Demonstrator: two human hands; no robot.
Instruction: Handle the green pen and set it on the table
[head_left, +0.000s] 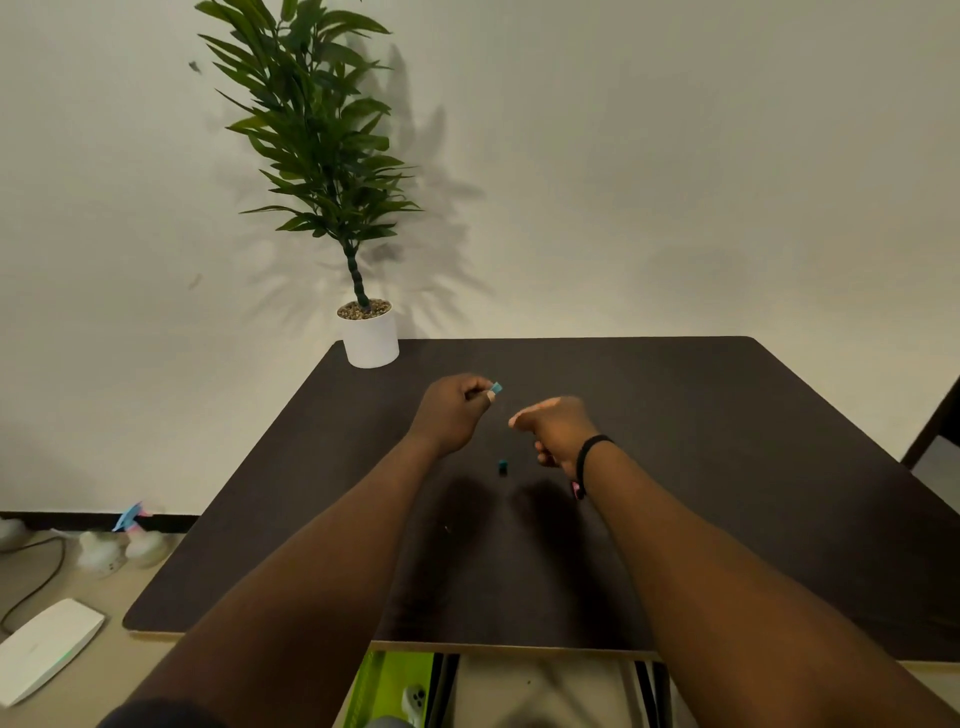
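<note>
The left hand (451, 413) pinches a small light-blue block (497, 387) above the dark brown tabletop (727, 467) — the right hand (556, 428), fingers curled, holds nothing visible; a small teal cube (502, 464) lies between them.

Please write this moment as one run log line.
left hand: pinches small light-blue piece | right hand: curled, holds nothing visible | small teal block: on dark table

potted plant (370, 332) on table (727, 493) far-left corner | small block (502, 466) mid-table, between left hand (449, 413) and right hand (558, 431) | flat box (47, 647) on floor, left of table
</note>
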